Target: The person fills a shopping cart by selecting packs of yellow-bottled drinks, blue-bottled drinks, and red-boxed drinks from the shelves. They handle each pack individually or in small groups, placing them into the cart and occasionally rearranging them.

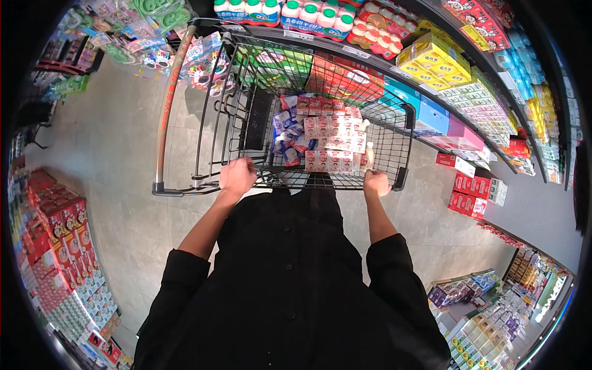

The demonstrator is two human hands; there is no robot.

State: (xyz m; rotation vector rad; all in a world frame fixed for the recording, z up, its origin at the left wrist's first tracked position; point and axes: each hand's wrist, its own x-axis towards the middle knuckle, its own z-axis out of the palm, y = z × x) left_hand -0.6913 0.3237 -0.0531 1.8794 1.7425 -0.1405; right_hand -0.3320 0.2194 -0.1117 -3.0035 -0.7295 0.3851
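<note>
A black wire shopping cart (pixel 394 123) stands sideways in front of me, its orange handle bar (pixel 168 117) off to the left. My left hand (pixel 238 177) is closed around the cart's near side rim, toward the handle end. Farther right on the same side, my right hand (pixel 377 183) grips the rim near the front corner. Inside the basket lie several white-and-red drink carton packs (pixel 333 161), red carton packs (pixel 320 106) behind them, and blue-and-white packages (pixel 285 132) on the left. A small pale bottle (pixel 369 154) stands close to my right hand.
Shelves with green-capped bottle packs (pixel 246 11), red-lidded bottles (pixel 377 38) and yellow boxes (pixel 435 60) run along the cart's far side. Red cartons (pixel 470 196) sit on the floor at right. A stack of boxed goods (pixel 65 240) stands at left, and hanging toys (pixel 206 65) are near the handle.
</note>
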